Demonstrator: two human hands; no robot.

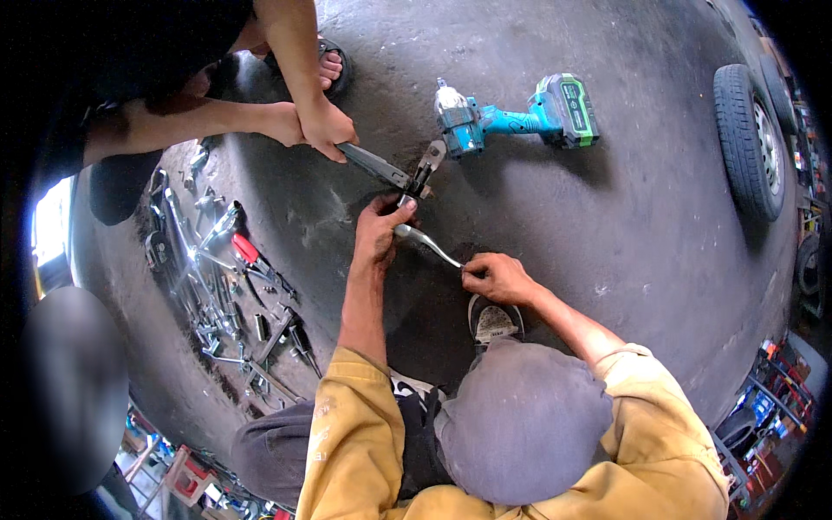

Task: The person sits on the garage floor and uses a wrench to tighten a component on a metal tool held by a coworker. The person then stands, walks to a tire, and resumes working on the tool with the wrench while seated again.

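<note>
My left hand (377, 232) is closed around the upper end of a silver curved-handled wrench (426, 242), its thumb against the joint of a metal part. My right hand (496, 277) grips the wrench's lower end with curled fingers. Above my left hand is a dark pivot bracket (428, 165) with a rounded end. A long grey metal arm (374, 163) runs from it up to the left. Another person's hands (316, 128) hold the far end of that arm. The wrench's working end is hidden by my left fingers.
A teal cordless impact wrench (485, 120) lies on the floor ahead. Many loose sockets, wrenches and red-handled pliers (246, 250) are spread at the left. A wheel with tyre (747, 143) stands at the far right. My shoe (496, 321) is below my right hand.
</note>
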